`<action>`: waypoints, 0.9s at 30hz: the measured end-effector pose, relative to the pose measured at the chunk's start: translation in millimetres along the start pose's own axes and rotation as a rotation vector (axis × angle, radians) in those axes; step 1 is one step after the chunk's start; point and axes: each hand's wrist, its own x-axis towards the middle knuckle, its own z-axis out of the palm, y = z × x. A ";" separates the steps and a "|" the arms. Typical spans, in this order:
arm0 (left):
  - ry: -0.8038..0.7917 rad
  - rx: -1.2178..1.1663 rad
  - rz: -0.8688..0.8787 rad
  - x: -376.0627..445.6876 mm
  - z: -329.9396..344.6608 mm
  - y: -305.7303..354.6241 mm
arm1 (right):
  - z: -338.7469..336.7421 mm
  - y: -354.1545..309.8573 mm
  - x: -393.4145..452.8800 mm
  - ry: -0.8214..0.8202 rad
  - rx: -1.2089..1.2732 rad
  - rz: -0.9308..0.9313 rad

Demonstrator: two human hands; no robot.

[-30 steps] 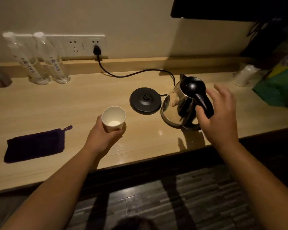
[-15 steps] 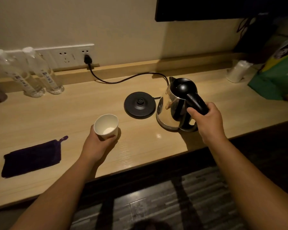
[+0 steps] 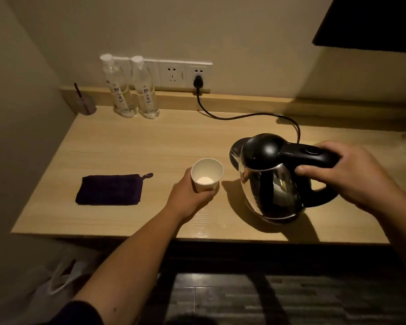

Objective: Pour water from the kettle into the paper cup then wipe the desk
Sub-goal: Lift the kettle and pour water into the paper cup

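Observation:
A white paper cup (image 3: 207, 173) stands on the wooden desk (image 3: 131, 148), and my left hand (image 3: 188, 195) is wrapped around its near side. A steel kettle (image 3: 271, 184) with a black lid and handle hangs tilted just right of the cup, above the desk. My right hand (image 3: 352, 174) grips its black handle. The kettle's spout faces the cup, and no water stream shows. A dark purple cloth (image 3: 109, 190) lies flat to the left of the cup.
The black kettle base (image 3: 235, 151) sits partly hidden behind the kettle, its cord (image 3: 232, 117) running to a wall socket (image 3: 198, 73). Two water bottles (image 3: 134, 90) and a small cup with a stick (image 3: 86, 104) stand at the back left. A wall closes the left side.
My right hand has lifted the kettle off the desk and brought it closer to the cup, tilted. The view has shifted left. My left hand stays on the cup.

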 end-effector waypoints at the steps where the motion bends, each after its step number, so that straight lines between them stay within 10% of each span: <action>1: -0.003 0.001 0.001 0.1 -0.1 -0.5 | 0.3 -7.3 4.5 -0.035 -0.052 -0.025; 27: 0.022 0.100 0.048 10.3 7.5 -26.0 | 16.2 -105.7 42.8 -0.273 -0.668 -0.274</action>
